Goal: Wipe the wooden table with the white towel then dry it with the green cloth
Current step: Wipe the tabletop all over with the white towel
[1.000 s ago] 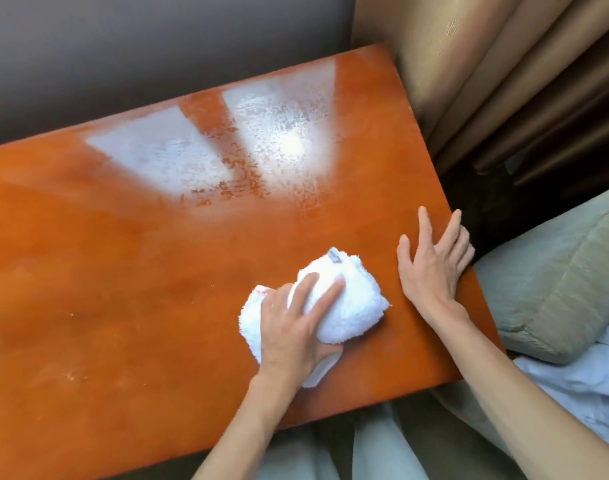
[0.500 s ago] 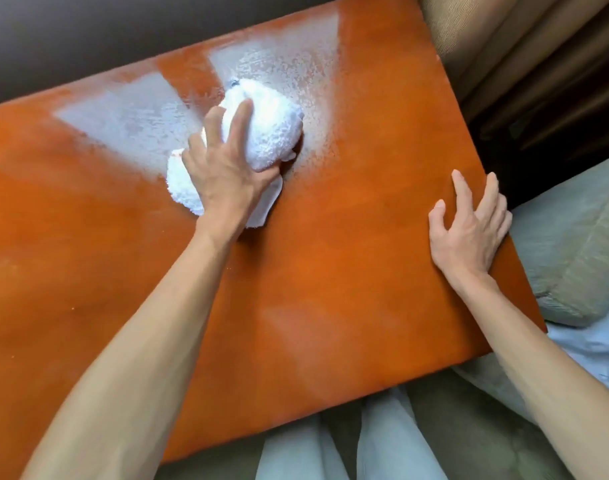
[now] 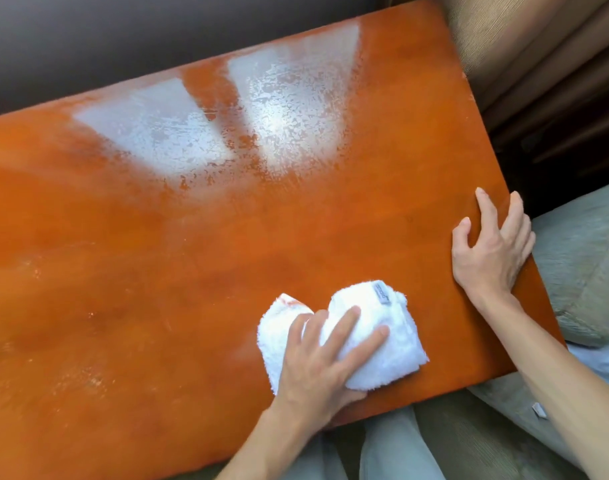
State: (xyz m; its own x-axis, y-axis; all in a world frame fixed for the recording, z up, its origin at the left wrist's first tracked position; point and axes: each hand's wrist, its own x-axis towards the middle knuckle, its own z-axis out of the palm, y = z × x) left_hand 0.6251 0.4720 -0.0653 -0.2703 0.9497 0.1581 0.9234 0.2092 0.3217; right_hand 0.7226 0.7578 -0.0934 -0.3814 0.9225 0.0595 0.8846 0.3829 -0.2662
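The left hand [image 3: 325,355] presses flat on the bunched white towel [image 3: 369,341], fingers spread over it and holding it down against the wooden bench [image 3: 157,254] close to the near edge, right of centre. The right hand [image 3: 490,251] lies open and flat at the bench's right edge, fingers splayed, holding nothing and, I judge, steadying the top. Toward the far side two pale patches [image 3: 227,126] glare on the wood; they look mottled, like a wet film catching window light, though I cannot say for sure whether that is moisture or only reflection. The left part of the bench shows faint dull streaks. So the wiping stage looks to be under way, not finished. The green cloth is nowhere in view, so the drying appears not yet begun. A greyish cushion [image 3: 580,258] sits just beside the bench on the right.
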